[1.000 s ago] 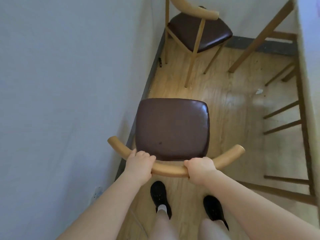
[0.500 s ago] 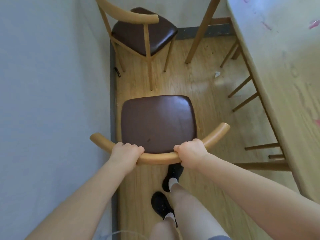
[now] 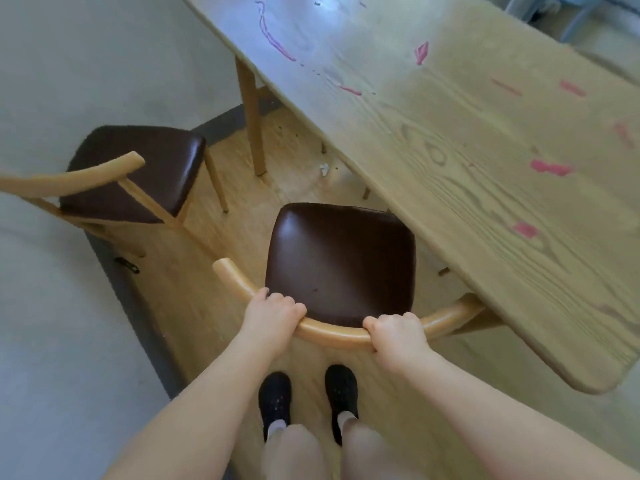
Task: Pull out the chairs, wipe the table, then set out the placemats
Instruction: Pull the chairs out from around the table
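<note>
Both hands clenched on the curved pale-wood back rail [image 3: 332, 336] of the near brown-cushioned wooden chair [image 3: 341, 263]: left hand [image 3: 272, 315] wrapped over the rail's left part, right hand [image 3: 398, 332] wrapped over its right part, fingers curled round the wood. Near chair standing just beside the long light-wood table [image 3: 485, 188], the seat's far right corner at or slightly under the table's near edge, the rail's right end tucked under that edge. Whether seat and tabletop touch, cannot tell.

A second brown-cushioned wooden chair [image 3: 135, 171] set well clear of the table, to the left of its leg, near the grey wall [image 3: 69, 64], back rail turned toward the camera.

Judged from the layout: chair-pulling stage in hand, not finished. One chair apparently out already; the held one only partly free of the table. Further chairs possibly on the table's far side, out of view.

Wiping not yet begun: pink smears and patches [image 3: 550, 168] scattered across the tabletop, more toward its far end. No cloth in sight. Placemats nowhere in view either, so setting them out entirely left to do.

No containers visible anywhere round the table; nothing held in anything. A small white scrap [image 3: 324, 169] on the wooden floor [image 3: 194, 306] beneath the table's near edge, beside the table leg.
</note>
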